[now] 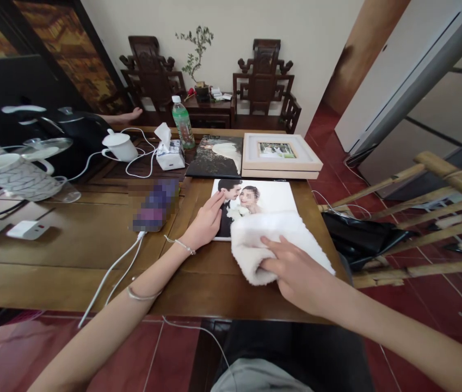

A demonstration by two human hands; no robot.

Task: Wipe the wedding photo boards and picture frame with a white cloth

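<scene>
A photo panel (277, 193) with a wedding couple on it lies flat on the wooden table (198, 283) in front of me. My left hand (207, 219) rests on its left side, fingers stretched out flat. Over the panel's lower right part and the table lies a folded, fluffy white towel (251, 234). My right hand (291, 267) grips it near the front fold, with the thumb hidden. The lower right of the panel is covered by the towel.
Behind the panel are a dark photo album (214, 158) and a light wooden picture frame (282, 152). Leftward are a phone (155, 209) with a white cable, a tissue box (170, 155), a green bottle (182, 122), a lidded cup (119, 146) and a mug (20, 177). A bamboo rack (418, 218) stands right.
</scene>
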